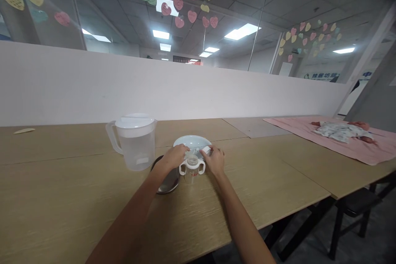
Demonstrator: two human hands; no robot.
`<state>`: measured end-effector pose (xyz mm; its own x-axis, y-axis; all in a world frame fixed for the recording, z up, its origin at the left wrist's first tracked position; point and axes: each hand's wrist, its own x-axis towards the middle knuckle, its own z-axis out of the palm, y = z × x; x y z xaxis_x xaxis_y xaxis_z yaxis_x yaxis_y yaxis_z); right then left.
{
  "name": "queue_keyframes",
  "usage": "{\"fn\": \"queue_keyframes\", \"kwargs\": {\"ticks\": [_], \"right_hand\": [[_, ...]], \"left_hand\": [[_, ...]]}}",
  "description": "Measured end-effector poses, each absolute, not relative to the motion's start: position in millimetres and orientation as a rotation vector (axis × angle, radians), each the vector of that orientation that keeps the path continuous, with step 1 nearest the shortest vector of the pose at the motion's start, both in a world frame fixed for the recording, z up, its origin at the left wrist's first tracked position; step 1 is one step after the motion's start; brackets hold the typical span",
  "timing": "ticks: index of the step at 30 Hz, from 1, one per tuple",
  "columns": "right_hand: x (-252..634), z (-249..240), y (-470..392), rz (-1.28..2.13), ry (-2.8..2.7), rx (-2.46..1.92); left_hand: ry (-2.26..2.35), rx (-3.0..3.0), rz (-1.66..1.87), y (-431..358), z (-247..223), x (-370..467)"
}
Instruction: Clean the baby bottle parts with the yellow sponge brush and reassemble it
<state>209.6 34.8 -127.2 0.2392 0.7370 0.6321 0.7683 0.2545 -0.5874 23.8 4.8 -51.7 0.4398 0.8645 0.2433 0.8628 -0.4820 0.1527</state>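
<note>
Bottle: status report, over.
Left hand at bowl, grip unclear. Right hand holding white piece. Bottle upright between them. Metal dish close on its left.

The clear bottle (pixel 192 171) stands upright on the tabletop (pixel 253 177), its neck uncapped, a white two-handled collar around it (red print shows below). Just beyond sits the shallow white bowl (pixel 192 139), upright, with small pale pieces inside, too blurred to name. The left hand (pixel 177 156) reaches over its rim; the right hand (pixel 216 160) pinches a small white piece (pixel 205 149).
</note>
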Motion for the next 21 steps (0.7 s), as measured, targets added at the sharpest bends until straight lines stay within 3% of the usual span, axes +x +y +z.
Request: {"fn": "queue_keyframes", "kwargs": {"ticks": [15,21], "right_hand": [[207,-136,35,-0.081,-1.669,-1.591],[209,-139,38,-0.058,-1.742,-1.537]], "left_hand": [[1.658,2.626,0.593,10,-59,14],[1.767,2.669,1.143,-10,-5,-8]]}}
